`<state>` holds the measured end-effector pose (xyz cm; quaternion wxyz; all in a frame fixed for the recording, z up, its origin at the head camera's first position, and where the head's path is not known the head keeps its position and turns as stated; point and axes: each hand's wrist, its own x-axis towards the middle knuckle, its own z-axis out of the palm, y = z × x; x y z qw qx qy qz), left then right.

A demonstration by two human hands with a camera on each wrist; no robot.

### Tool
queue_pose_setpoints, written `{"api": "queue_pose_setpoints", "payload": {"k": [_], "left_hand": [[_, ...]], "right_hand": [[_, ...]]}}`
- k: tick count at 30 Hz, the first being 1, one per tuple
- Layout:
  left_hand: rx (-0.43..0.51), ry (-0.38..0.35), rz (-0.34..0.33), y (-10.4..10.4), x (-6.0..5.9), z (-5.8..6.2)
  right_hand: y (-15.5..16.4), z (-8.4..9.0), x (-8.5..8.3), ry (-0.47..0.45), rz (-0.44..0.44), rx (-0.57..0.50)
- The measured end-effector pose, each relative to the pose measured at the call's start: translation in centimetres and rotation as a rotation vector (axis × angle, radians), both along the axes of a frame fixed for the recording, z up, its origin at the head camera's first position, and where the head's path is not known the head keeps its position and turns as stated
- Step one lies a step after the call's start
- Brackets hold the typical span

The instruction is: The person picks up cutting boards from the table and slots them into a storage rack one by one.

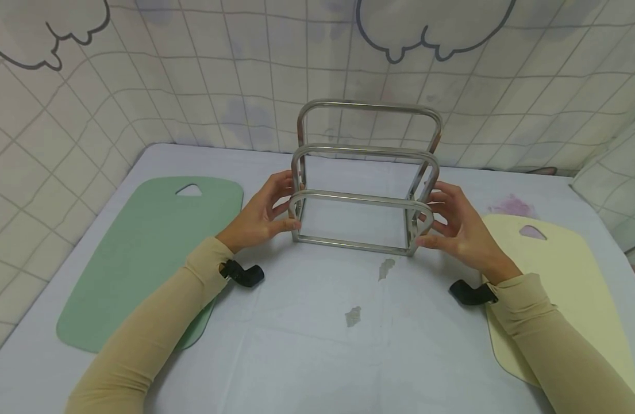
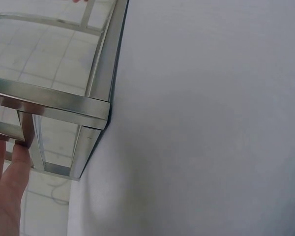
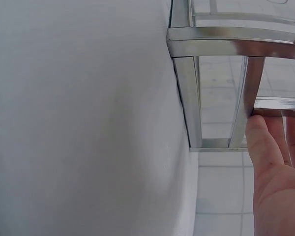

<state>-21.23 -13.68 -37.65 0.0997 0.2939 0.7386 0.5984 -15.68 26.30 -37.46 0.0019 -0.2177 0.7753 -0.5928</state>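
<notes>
A silver metal rack (image 1: 361, 198) with three rounded upright loops stands on the white-covered table, toward its back. My left hand (image 1: 255, 221) grips the rack's left side, thumb at the front loop. On the opposite side, my right hand (image 1: 462, 227) holds the rack with its thumb low near the front corner. In the left wrist view, fingers (image 2: 17, 167) press against a side bar of the rack (image 2: 44, 101). The right wrist view has fingertips (image 3: 258, 125) under a side bar, and the rack's base (image 3: 186, 88) meets the table surface.
A green cutting board (image 1: 141, 241) lies flat at the left, partly under the left forearm. To the right, a cream cutting board (image 1: 570, 293) lies partly below the right forearm. Behind the table (image 1: 307, 345) hangs a grid-patterned cloth (image 1: 255, 86).
</notes>
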Motion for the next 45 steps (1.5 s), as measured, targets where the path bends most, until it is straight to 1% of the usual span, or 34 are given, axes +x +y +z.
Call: {"api": "queue_pose_setpoints", "payload": {"k": [6,21,28,36,45], "left_hand": [[0.008,0.008,-0.009,-0.01,-0.26,-0.21],[0.001,0.009,-0.007,0.04,-0.36,-0.05],[0.003,0.009,-0.006,0.09,-0.39,0.05],[-0.007,0.015,-0.002,0.10,-0.57,-0.05],[-0.009,0.007,0.002,0.06,-0.64,-0.07]], "right_hand": [[-0.05,0.01,-0.13,0.007,0.004,-0.003],[-0.05,0.12,-0.19,-0.017,-0.016,0.012],[-0.03,0.05,-0.33,-0.023,-0.011,-0.003],[-0.04,0.14,-0.39,-0.032,-0.025,0.019],[-0.07,0.14,-0.51,-0.040,-0.023,0.009]]}}
